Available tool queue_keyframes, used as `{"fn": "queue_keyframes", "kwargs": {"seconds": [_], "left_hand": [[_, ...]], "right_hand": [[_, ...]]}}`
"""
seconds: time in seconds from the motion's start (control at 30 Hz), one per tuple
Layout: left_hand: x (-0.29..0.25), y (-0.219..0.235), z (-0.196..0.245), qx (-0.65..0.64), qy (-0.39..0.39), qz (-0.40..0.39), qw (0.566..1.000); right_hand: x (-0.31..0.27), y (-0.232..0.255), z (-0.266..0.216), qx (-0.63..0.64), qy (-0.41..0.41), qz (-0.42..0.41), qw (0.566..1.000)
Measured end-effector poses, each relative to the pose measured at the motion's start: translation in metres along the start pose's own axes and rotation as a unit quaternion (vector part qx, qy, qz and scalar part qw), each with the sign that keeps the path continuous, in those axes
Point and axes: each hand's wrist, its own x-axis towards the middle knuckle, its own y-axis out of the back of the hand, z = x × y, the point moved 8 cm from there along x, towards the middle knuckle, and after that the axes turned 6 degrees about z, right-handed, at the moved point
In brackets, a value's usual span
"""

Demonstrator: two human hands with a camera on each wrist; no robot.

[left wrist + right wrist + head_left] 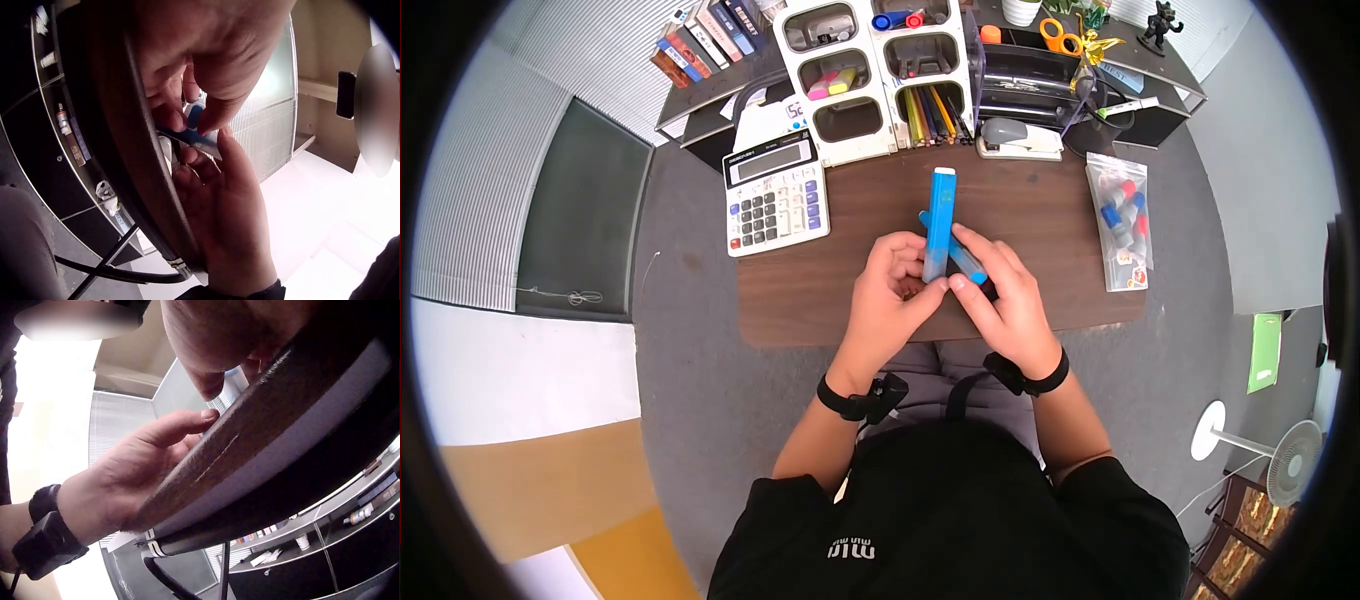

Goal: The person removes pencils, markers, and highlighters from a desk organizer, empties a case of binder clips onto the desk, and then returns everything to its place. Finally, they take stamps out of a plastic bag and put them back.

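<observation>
A slim blue case (941, 215) with a white top end and a see-through lower part stands between the hands in the head view. My left hand (892, 290) holds its lower part between curled fingers and thumb. Crossing behind it at a slant is a shorter blue stick-shaped piece (969, 264) with a greyish middle and a blue end. My right hand (1014, 305) pinches this piece, its thumb tip near the left thumb. In the left wrist view, blue plastic (195, 117) shows among the fingers of both hands. The tabletop edge hides much of the hold in the right wrist view.
On the brown desk (860, 290), a calculator (776, 195) lies left and a zip bag of small bottles (1118, 222) right. Behind stand a white organizer (835, 115) with pens, a stapler (1020, 139) and a black mesh pen cup (1097, 128).
</observation>
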Motion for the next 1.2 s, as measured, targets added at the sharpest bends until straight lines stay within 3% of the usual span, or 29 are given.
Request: {"fn": "queue_keyframes", "kwargs": {"seconds": [0.2,0.5,0.8,0.97,1.2], "left_hand": [[0.001,-0.002,-0.001,0.037,0.037,-0.013,0.999],[-0.003,-0.005,0.007,0.002,-0.001,-0.029,1.0],[-0.001,-0.001,0.006,-0.076,0.036,-0.04,0.996],[-0.001,-0.002,0.002,-0.054,0.007,-0.046,0.997],[0.0,-0.006,-0.001,-0.046,0.025,-0.039,0.998]], "right_hand": [[0.0,0.004,0.003,0.024,-0.016,0.019,0.999],[0.004,0.004,-0.01,0.023,0.051,0.018,0.998],[0.001,0.001,-0.003,0.0,0.064,0.007,0.998],[0.0,0.0,-0.001,0.014,0.037,0.012,0.999],[-0.003,-0.001,0.008,0.035,-0.015,0.012,0.999]]}}
